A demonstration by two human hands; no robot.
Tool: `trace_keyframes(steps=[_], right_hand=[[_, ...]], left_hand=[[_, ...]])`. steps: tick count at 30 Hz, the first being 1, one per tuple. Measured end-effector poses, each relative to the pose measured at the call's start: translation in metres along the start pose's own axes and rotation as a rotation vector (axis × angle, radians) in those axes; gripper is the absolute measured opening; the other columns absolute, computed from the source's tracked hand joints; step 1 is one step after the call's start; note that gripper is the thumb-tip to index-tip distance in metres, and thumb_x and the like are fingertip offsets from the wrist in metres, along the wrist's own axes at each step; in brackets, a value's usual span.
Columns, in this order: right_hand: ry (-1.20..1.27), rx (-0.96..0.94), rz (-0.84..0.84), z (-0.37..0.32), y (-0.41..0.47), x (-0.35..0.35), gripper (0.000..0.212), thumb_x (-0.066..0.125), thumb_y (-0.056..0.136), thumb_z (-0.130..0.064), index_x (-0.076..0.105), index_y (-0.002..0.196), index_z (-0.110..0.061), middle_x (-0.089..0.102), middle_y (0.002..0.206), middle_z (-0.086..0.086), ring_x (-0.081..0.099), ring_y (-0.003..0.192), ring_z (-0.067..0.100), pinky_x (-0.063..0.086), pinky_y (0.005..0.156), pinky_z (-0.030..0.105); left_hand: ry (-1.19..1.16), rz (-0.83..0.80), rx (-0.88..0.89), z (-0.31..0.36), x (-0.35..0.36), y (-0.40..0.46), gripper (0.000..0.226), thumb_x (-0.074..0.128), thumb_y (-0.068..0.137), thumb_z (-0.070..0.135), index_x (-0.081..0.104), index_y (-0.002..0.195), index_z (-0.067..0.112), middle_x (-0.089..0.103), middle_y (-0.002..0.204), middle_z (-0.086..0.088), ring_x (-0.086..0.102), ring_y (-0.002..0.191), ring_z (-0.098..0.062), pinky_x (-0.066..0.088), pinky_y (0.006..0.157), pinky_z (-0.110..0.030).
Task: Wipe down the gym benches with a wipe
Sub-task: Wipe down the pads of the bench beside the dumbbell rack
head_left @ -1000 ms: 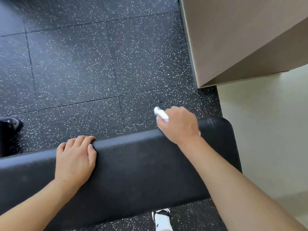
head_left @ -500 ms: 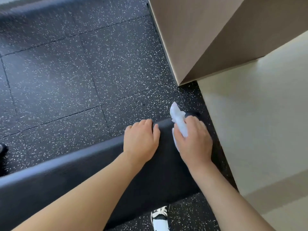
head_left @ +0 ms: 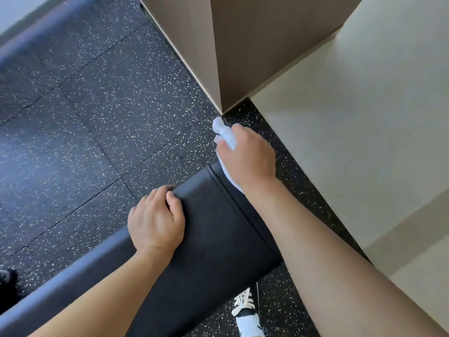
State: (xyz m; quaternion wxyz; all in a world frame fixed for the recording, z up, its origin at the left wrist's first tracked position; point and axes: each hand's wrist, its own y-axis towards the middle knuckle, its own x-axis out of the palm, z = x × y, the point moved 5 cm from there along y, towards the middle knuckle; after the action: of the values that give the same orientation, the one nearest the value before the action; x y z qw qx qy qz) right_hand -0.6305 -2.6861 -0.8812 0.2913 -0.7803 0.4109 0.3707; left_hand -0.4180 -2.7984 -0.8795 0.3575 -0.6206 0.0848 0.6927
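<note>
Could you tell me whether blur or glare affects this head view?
Head view: the bench seam and left hand look fairly sharp; the wipe in the right hand is soft; bluish sheen washes the speckled floor at left.

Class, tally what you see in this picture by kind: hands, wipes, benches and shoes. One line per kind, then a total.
Hands: 2 (left hand, right hand)
Wipes: 1 (white wipe, held by the right hand)
Benches: 1 (black bench)
Shoes: 1 (black-and-white shoe)
Total: 5
</note>
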Motion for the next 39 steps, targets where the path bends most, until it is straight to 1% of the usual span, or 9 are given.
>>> trace_keyframes(steps=[4, 9, 13, 17, 20, 22, 26, 31, 39], right_hand=[[0.009, -0.101, -0.003, -0.002, -0.007, -0.002, 0.023, 0.06, 0.095, -0.038, 0.05, 0.082, -0.023, 0.046, 0.077, -0.008, 0.047, 0.068, 0.023, 0.024, 0.054, 0.032], [-0.044, -0.269, 0.162, 0.004, -0.076, -0.017, 0.021, 0.072, 0.092, -0.033, 0.058, 0.093, -0.017, 0.048, 0.081, -0.001, 0.045, 0.072, 0.021, 0.039, 0.052, 0.034], [-0.085, -0.291, 0.065, 0.003, -0.124, -0.012, 0.023, 0.075, 0.091, -0.035, 0.061, 0.093, -0.017, 0.053, 0.081, -0.002, 0.05, 0.073, 0.023, 0.047, 0.058, 0.038], [-0.004, -0.107, -0.113, -0.001, -0.142, -0.024, 0.03, 0.067, 0.095, -0.049, 0.054, 0.095, -0.021, 0.06, 0.093, -0.008, 0.057, 0.086, 0.021, 0.049, 0.066, 0.039], [0.022, -0.042, -0.131, -0.014, -0.151, -0.041, 0.034, 0.064, 0.096, -0.051, 0.04, 0.09, -0.028, 0.054, 0.091, -0.012, 0.056, 0.088, 0.02, 0.04, 0.066, 0.037], [0.03, -0.027, -0.099, -0.027, -0.157, -0.054, 0.035, 0.065, 0.096, -0.051, 0.038, 0.089, -0.03, 0.054, 0.089, -0.012, 0.055, 0.086, 0.021, 0.034, 0.065, 0.035], [0.045, -0.014, -0.057, -0.062, -0.175, -0.085, 0.033, 0.064, 0.095, -0.051, 0.04, 0.088, -0.029, 0.06, 0.091, -0.007, 0.057, 0.086, 0.024, 0.036, 0.065, 0.036], [0.079, 0.008, -0.036, -0.112, -0.212, -0.13, 0.034, 0.064, 0.095, -0.053, 0.046, 0.087, -0.025, 0.062, 0.091, -0.005, 0.058, 0.087, 0.025, 0.043, 0.068, 0.039], [0.131, -0.002, 0.035, -0.206, -0.275, -0.218, 0.033, 0.061, 0.094, -0.059, 0.048, 0.088, -0.029, 0.061, 0.088, -0.008, 0.051, 0.077, 0.021, 0.034, 0.066, 0.035]], left_hand=[[-0.001, 0.01, -0.018, -0.001, 0.0, -0.001, 0.047, 0.027, 0.098, 0.036, 0.07, 0.111, 0.023, 0.076, 0.107, -0.004, 0.067, 0.099, -0.035, 0.045, 0.083, -0.043], [-0.015, 0.016, -0.038, 0.0, 0.0, -0.001, 0.053, 0.023, 0.097, 0.04, 0.071, 0.112, 0.024, 0.076, 0.108, -0.003, 0.067, 0.101, -0.034, 0.046, 0.085, -0.044], [-0.014, 0.053, -0.039, -0.002, -0.001, 0.0, 0.048, 0.024, 0.098, 0.04, 0.069, 0.101, 0.023, 0.074, 0.096, -0.003, 0.065, 0.093, -0.034, 0.044, 0.08, -0.043], [-0.018, 0.038, -0.034, -0.001, -0.002, -0.003, 0.038, 0.024, 0.099, 0.039, 0.054, 0.084, 0.022, 0.067, 0.085, -0.004, 0.062, 0.085, -0.035, 0.037, 0.075, -0.041], [-0.075, -0.008, -0.003, 0.002, -0.008, -0.008, 0.037, 0.031, 0.106, 0.035, 0.062, 0.114, 0.017, 0.069, 0.111, -0.01, 0.062, 0.106, -0.038, 0.043, 0.089, -0.048], [-0.152, -0.055, -0.007, 0.001, -0.017, -0.014, 0.04, 0.039, 0.107, 0.034, 0.052, 0.139, 0.014, 0.06, 0.134, -0.013, 0.054, 0.123, -0.039, 0.041, 0.101, -0.052], [-0.164, -0.086, 0.053, -0.012, -0.064, -0.052, 0.049, 0.044, 0.107, 0.036, 0.043, 0.152, 0.018, 0.047, 0.154, -0.008, 0.044, 0.137, -0.036, 0.037, 0.112, -0.053], [-0.225, -0.018, 0.151, -0.043, -0.155, -0.095, 0.044, 0.052, 0.105, 0.029, 0.052, 0.147, 0.015, 0.048, 0.152, -0.008, 0.045, 0.137, -0.035, 0.036, 0.115, -0.048], [-0.089, 0.059, 0.324, -0.062, -0.331, -0.151, 0.053, 0.066, 0.097, 0.034, 0.055, 0.146, 0.018, 0.049, 0.154, -0.003, 0.041, 0.142, -0.033, 0.037, 0.118, -0.051]])
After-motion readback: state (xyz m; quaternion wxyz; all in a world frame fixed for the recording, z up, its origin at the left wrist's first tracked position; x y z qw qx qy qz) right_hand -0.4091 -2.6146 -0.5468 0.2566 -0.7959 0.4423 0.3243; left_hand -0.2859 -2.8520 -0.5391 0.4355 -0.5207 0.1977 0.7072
